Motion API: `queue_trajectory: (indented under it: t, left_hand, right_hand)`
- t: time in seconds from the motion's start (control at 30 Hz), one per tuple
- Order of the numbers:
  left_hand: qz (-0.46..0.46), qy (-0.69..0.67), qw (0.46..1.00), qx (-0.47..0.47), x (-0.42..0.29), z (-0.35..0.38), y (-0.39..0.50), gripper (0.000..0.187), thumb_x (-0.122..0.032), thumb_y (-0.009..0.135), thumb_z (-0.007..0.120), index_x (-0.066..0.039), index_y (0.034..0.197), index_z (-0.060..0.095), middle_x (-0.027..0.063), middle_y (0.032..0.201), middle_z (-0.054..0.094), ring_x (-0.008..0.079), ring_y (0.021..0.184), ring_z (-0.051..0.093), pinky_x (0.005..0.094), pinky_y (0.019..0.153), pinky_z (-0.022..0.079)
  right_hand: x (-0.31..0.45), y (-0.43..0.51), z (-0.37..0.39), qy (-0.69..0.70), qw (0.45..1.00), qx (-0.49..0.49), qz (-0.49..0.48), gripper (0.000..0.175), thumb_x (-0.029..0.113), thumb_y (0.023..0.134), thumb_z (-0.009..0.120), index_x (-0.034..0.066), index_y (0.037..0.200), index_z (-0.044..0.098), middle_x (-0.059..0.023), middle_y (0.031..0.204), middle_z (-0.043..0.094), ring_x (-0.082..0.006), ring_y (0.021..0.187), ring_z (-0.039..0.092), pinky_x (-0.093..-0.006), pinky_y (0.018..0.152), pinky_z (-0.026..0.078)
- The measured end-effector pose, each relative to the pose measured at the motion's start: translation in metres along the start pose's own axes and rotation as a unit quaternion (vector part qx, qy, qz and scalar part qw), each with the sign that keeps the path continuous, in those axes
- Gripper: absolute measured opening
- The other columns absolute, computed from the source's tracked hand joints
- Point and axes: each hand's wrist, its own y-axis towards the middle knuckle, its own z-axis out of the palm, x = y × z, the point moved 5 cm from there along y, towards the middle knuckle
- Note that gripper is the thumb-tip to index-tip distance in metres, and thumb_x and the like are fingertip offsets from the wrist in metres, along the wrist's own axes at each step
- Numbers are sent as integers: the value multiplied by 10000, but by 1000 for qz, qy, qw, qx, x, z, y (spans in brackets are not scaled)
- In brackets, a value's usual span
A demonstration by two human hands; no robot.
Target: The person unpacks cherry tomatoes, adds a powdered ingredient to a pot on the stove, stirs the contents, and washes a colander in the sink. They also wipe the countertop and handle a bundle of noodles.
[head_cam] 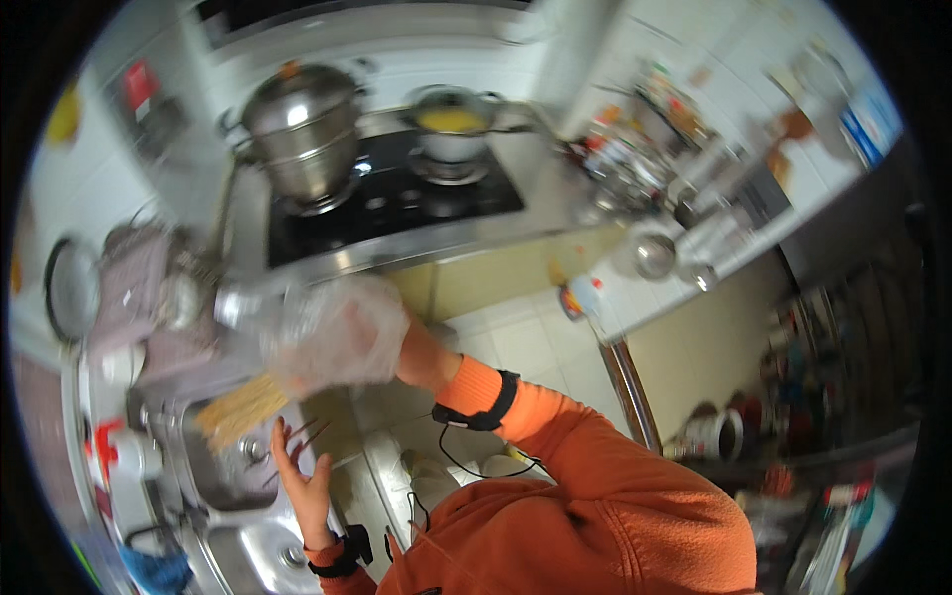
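My right hand (428,353) reaches left and grips a translucent plastic bag (338,327), blurred by motion; its fingers show faintly through the plastic. A bundle of pale yellow sticks or noodles (242,409) extends from below the bag over the upper basin of a steel sink (223,476). My left hand (301,472) is beside that basin, thumb and fingers apart, with thin dark chopsticks (301,435) at its fingers. How firmly they are held cannot be told.
A steel steamer pot (305,134) and a smaller pot with yellow contents (450,130) stand on the black cooktop (387,201). A dish rack (134,290) is at the left. Bowls, jars and a bottle (580,297) crowd the white counter (632,297) at the right.
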Motion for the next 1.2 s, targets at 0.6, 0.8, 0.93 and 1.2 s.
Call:
queue_trajectory:
  t: [0.6, 0.8, 0.93, 1.2]
  left_hand:
    - [105, -178, 708, 676, -196, 689, -314, 670, -232, 904, 655, -37, 1450, 321, 116, 1416, 427, 234, 1283, 428, 371, 1048, 374]
    - [-221, -248, 644, 689, -182, 845, -340, 488, -270, 974, 540, -43, 1386, 409, 99, 1327, 506, 227, 1198, 508, 364, 971, 446]
    - [-324, -273, 590, 688, -209, 979, -351, 407, -295, 1021, 463, -47, 1343, 468, 88, 1268, 559, 223, 1141, 561, 358, 920, 494]
    - [-140, -190, 556, 797, -363, 1209, -395, 455, -323, 1022, 473, -10, 1352, 473, 101, 1279, 575, 213, 1146, 577, 342, 954, 500]
  right_hand:
    - [150, -399, -491, -228, 839, -447, 213, 285, 228, 933, 583, -15, 852, 458, -196, 703, 523, -363, 669, 546, -449, 613, 395]
    - [222, -463, -632, -306, 825, -463, 104, 270, 169, 869, 631, 4, 1052, 522, -219, 952, 571, -409, 916, 555, -453, 798, 435]
    - [246, -508, -752, -418, 784, -429, 164, 649, 185, 775, 724, 68, 1346, 440, -229, 1313, 457, -404, 1252, 424, -474, 1043, 356]
    - [240, -572, -1000, -523, 713, -370, 284, 1108, 410, 668, 848, 171, 1542, 208, -256, 1555, 64, -493, 1414, 152, -573, 1096, 303]
